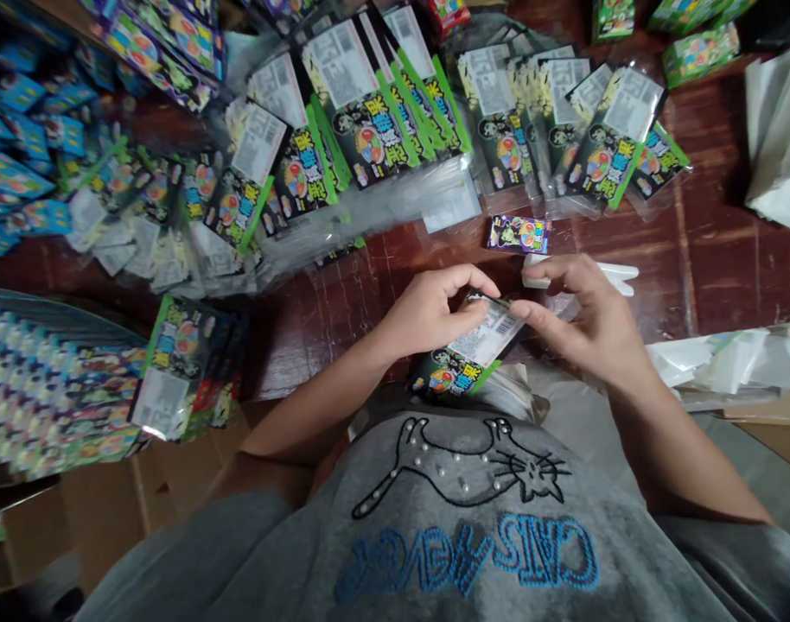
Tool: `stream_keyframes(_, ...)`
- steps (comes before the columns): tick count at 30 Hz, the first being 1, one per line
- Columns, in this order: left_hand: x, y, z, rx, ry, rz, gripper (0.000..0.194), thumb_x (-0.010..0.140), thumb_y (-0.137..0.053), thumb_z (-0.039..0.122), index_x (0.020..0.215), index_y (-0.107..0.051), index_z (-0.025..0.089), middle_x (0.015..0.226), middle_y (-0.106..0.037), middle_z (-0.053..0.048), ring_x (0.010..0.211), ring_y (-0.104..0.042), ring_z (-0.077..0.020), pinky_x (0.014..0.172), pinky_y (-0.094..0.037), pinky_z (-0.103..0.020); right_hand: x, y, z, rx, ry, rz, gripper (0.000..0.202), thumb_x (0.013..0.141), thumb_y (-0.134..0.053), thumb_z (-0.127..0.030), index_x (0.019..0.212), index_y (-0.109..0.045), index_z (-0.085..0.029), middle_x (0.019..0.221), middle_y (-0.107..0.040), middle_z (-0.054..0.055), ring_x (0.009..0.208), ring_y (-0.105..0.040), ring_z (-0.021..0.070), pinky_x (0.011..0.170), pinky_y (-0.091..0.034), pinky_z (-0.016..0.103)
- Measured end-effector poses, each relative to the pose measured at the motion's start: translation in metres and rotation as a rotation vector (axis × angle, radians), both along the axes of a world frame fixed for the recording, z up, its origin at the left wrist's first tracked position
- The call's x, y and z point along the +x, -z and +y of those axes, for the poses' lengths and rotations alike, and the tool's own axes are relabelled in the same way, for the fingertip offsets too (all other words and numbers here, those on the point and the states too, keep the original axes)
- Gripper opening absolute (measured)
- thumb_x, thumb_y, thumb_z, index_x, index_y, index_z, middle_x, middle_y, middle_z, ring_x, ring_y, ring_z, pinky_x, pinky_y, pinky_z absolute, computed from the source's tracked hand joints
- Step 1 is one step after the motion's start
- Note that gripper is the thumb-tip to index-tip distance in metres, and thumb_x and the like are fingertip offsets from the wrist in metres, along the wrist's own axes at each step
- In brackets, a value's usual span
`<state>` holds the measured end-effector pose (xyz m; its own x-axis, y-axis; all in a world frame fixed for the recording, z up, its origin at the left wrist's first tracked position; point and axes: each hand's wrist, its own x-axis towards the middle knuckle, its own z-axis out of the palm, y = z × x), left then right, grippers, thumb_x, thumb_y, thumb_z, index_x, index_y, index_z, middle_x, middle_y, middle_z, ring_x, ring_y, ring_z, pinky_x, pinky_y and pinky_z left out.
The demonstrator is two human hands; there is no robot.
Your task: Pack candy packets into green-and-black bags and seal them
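My left hand (443,307) is closed on a black-and-green candy packet (482,341), thumb on its pale printed label. The packet lies tilted just in front of my shirt, over a small stack of clear bags (515,389). My right hand (580,320) has thumb and forefinger apart; the thumb tip is at the packet's upper right edge. Behind the right fingers shows a white plastic piece (619,276) with a forked end, partly hidden; I cannot tell whether the fingers touch it. Just beyond the hands lies a small purple candy box (518,233).
Rows of filled black-and-green packets (369,112) spread across the dark wooden table (725,259). Blue boxes (25,130) are heaped at far left, above stacked colourful packs (58,380). Green boxes (699,56) stand at the back right. Clear bags (725,358) lie right.
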<state>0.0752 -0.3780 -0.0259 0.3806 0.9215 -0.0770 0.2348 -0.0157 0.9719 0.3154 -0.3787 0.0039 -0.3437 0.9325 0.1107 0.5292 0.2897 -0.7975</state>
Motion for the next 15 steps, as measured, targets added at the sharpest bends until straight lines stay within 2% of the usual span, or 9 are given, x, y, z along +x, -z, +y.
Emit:
stream_keyframes(3, 0.000, 0.009, 0.002, 0.002, -0.032, 0.043, 0.020, 0.091, -0.066, 0.022, 0.106, -0.078, 0.018, 0.096, -0.081, -0.004, 0.075, -0.068, -0.0120, 0.065, -0.050, -0.024, 0.000, -0.007, -0.001, -0.053, -0.042, 0.064, 0.015, 0.099, -0.076, -0.044, 0.096, -0.076, -0.029, 0.103, -0.075, 0.007, 0.102, -0.070, 0.0265, 0.092, -0.057, 0.047)
stream_keyframes(7, -0.001, 0.021, 0.004, -0.002, -0.063, 0.109, 0.019, 0.090, -0.067, 0.022, 0.104, -0.079, 0.018, 0.089, -0.080, -0.003, 0.068, -0.064, -0.0111, 0.062, -0.048, -0.024, -0.002, -0.012, -0.005, 0.019, -0.014, 0.084, 0.009, 0.100, -0.075, -0.039, 0.098, -0.078, -0.031, 0.106, -0.074, 0.007, 0.104, -0.069, 0.0266, 0.094, -0.057, 0.048)
stream_keyframes(11, -0.001, 0.017, 0.002, -0.007, -0.051, 0.090, 0.020, 0.092, -0.066, 0.023, 0.107, -0.078, 0.018, 0.097, -0.082, -0.005, 0.077, -0.069, -0.0132, 0.068, -0.052, -0.025, -0.004, 0.003, -0.001, -0.059, -0.072, 0.079, 0.013, 0.097, -0.079, -0.042, 0.096, -0.077, -0.029, 0.100, -0.073, 0.006, 0.101, -0.068, 0.0256, 0.091, -0.058, 0.046)
stream_keyframes(15, 0.001, 0.008, -0.001, 0.015, -0.046, 0.080, 0.019, 0.092, -0.067, 0.024, 0.107, -0.078, 0.017, 0.100, -0.083, -0.005, 0.080, -0.071, -0.0138, 0.070, -0.053, -0.025, -0.007, 0.020, 0.003, -0.052, -0.046, 0.033, 0.013, 0.096, -0.080, -0.039, 0.097, -0.074, -0.027, 0.099, -0.072, 0.006, 0.096, -0.067, 0.0247, 0.087, -0.056, 0.043)
